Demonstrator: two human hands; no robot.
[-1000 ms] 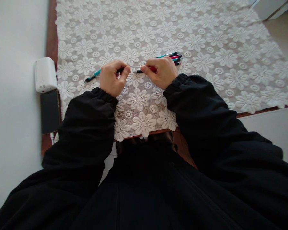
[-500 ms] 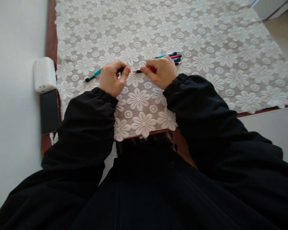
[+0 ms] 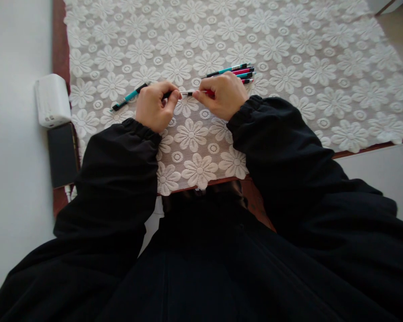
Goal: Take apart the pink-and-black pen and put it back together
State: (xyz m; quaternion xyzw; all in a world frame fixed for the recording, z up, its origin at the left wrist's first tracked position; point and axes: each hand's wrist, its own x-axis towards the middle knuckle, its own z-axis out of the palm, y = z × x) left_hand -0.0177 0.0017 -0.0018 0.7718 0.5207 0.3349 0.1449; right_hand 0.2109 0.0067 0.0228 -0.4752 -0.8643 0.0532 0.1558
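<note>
My left hand (image 3: 156,105) is closed, thumb against forefinger, pinching a thin white pen refill (image 3: 184,92). A dark piece shows between the same fingers, partly hidden. Facing it, my right hand (image 3: 223,95) is closed around a red pen barrel (image 3: 209,93) with a black end (image 3: 190,94) toward the left. Refill and black end lie in line, close together; whether one is inside the other I cannot make out. A teal and black pen (image 3: 130,96) lies left of my left hand. Several teal and red pens (image 3: 226,70) lie just beyond my right hand.
A white lace cloth (image 3: 201,38) with flower shapes covers the wooden table. At its left edge are a white charger-like block (image 3: 52,100) and a dark phone (image 3: 63,155) with a white cable (image 3: 68,193). A white wall (image 3: 16,134) runs along the left.
The red barrel's black end and the white refill have come into line, and my hands are slightly closer. The view has shifted a little; the loose pens stay put on the cloth.
</note>
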